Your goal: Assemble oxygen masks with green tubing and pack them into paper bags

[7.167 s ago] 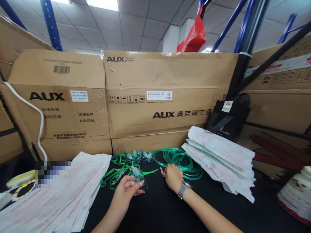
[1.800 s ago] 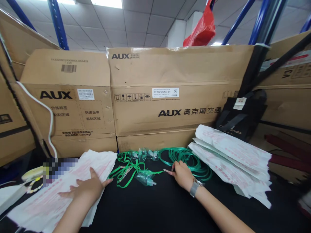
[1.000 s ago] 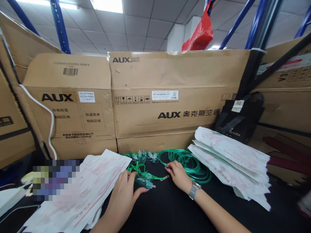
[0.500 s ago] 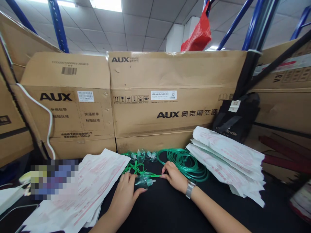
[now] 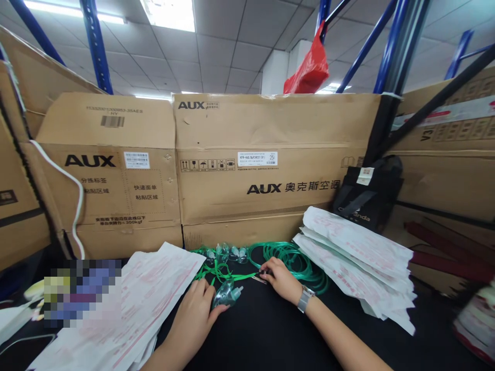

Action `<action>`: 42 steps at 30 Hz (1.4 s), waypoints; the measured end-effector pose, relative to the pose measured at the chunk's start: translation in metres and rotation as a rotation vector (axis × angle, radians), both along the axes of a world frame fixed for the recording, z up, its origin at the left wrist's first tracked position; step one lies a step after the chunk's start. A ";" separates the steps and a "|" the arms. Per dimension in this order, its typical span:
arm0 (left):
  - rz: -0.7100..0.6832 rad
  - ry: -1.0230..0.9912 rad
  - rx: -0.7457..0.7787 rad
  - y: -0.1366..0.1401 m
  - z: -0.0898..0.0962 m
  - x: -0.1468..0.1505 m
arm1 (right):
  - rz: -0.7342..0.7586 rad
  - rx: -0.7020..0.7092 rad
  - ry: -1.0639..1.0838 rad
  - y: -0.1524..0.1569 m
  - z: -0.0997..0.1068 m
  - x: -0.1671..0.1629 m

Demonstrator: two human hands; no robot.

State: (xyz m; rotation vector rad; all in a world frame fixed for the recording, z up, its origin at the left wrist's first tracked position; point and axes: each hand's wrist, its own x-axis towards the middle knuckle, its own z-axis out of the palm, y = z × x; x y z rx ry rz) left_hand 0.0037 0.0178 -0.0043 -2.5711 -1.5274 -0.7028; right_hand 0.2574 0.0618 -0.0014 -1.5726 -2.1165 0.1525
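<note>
My left hand (image 5: 193, 312) is closed on a clear green breathing mask (image 5: 226, 295), thumb along its near edge, its pale connector pointing right. A flat green elastic strap (image 5: 244, 277) runs to the fingertips of my right hand (image 5: 280, 277), which are pinched on its end. Just under those fingertips a thin pale strip (image 5: 259, 280) shows, too small to name. Behind the mask lies a tangle of green straps (image 5: 216, 270). More clear masks (image 5: 222, 252) rest against the box behind. A coil of green tubing (image 5: 284, 250) lies beyond my right hand.
White printed paper bags (image 5: 154, 288) lie on the left, with another stack of white bags (image 5: 356, 257) on the right. Large cardboard boxes (image 5: 216, 201) wall off the back. A black bag (image 5: 365, 196) stands at the right rear, on the black table surface (image 5: 255, 330).
My right hand has moved slightly right, and a longer stretch of strap shows. The mask has turned in my left hand, its connector now angled more upward. The view has shifted slightly.
</note>
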 end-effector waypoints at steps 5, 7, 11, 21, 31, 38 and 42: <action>0.008 0.004 -0.007 0.000 -0.002 -0.001 | -0.028 -0.093 -0.082 -0.010 0.012 -0.002; 0.010 -0.004 -0.009 0.001 -0.003 -0.001 | -0.049 -0.112 -0.111 -0.014 0.017 -0.005; 0.016 -0.009 -0.008 0.001 -0.001 0.000 | -0.099 -0.141 -0.123 -0.016 0.021 -0.008; 0.020 0.006 -0.048 -0.004 0.002 0.001 | -0.166 -0.213 -0.013 -0.009 0.011 -0.008; 0.021 -0.085 -0.049 -0.003 0.001 0.002 | -0.056 -0.249 0.221 -0.010 0.015 -0.006; -0.069 -0.157 -0.001 -0.009 0.003 0.005 | 0.009 -0.335 0.572 -0.011 0.020 -0.013; -0.034 -0.177 0.041 -0.009 0.008 0.006 | 0.110 -0.439 0.762 -0.020 0.031 -0.023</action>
